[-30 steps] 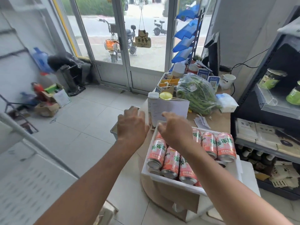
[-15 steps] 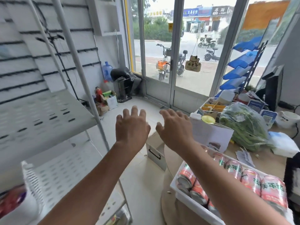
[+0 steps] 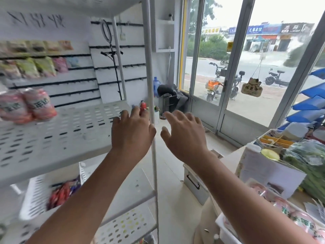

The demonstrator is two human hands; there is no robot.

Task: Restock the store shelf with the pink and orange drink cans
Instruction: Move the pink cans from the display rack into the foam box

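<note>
We see a white shelf (image 3: 70, 138) patterned with rows of dark slots. The drink cans (image 3: 35, 104) at its left are pink and orange with green lettering. Near right, a white crate (image 3: 226, 231) holds cans (image 3: 299, 221) in the same pink, orange and green. The far wall panels (image 3: 119, 71) are white, striped with black horizontal rails. The packets (image 3: 35, 67) hanging at left are green, yellow and pink. We note a blue bottle (image 3: 156, 84), a yellow door frame (image 3: 182, 41) and blue racks (image 3: 309, 104) at right. A green bag (image 3: 309, 162) and a yellow lid (image 3: 270, 154) are on the tan counter (image 3: 230, 161).

shelf cans (image 3: 37, 104) are blurred; crate cans (image 3: 302, 223) leave the frame.
</note>
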